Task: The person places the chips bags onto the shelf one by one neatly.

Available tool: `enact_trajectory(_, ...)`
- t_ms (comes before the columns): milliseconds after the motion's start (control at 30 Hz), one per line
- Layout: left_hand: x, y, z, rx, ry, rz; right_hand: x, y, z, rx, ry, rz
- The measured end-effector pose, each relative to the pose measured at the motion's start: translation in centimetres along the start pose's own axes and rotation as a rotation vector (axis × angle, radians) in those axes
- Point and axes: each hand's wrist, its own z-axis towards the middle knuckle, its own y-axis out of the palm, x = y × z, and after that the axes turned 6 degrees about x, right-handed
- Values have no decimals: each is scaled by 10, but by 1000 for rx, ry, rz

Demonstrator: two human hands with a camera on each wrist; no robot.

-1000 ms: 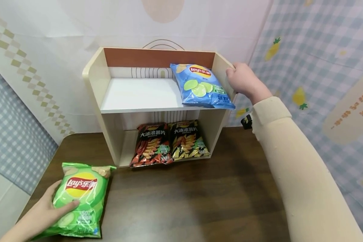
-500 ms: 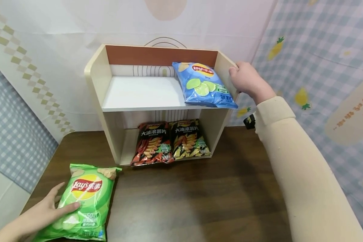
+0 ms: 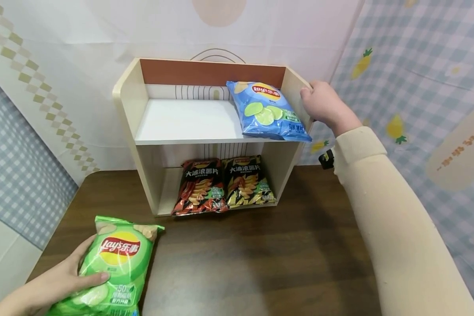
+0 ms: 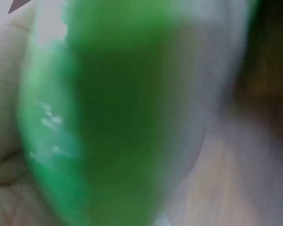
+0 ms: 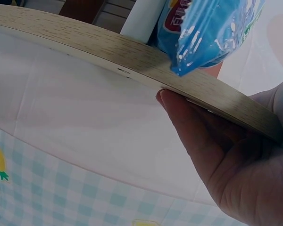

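A green Lay's chip bag [image 3: 114, 263] is at the lower left of the head view, gripped along its left side by my left hand [image 3: 63, 278], thumb across its front. In the left wrist view the green chip bag [image 4: 118, 117] is blurred and fills most of the frame. My right hand [image 3: 325, 103] grips the upper right side panel of a small two-tier shelf [image 3: 189, 120]. In the right wrist view, fingers [image 5: 193, 127] lie along the panel's outer face. Just inside that panel, a blue Lay's chip bag [image 3: 266, 109] rests on the upper tier.
On the lower tier lie a red-and-black chip bag [image 3: 201, 186] and a yellow-and-black chip bag [image 3: 246, 182], side by side. The shelf stands on a dark wooden table [image 3: 229, 259]. Patterned cloths hang behind [image 3: 83, 26] and at the right [image 3: 411, 70].
My left hand has carried the green chip bag a little to the right. My right hand has kept its grip on the shelf's side panel. The head view has shifted slightly.
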Motion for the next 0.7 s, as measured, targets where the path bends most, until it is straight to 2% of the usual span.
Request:
enact_trajectory(67,-1,1,2,-19,26,20,1,0,0,3,-2,0)
enact_trajectory(200,3,7,5,-18,111,166,3,0,1,11,-9,-4)
enact_trajectory(333,17,22,6,-4,205,313,3,0,0,18,-10,-11)
enact_trajectory(433,29,36,8,7,244,372,2,0,0,18,-4,-6)
enact_trajectory(533,44,50,10,49,281,461,0,0,-2,18,1,5)
enact_trajectory(700,69,73,16,135,366,525,-1,1,-3,28,1,-2)
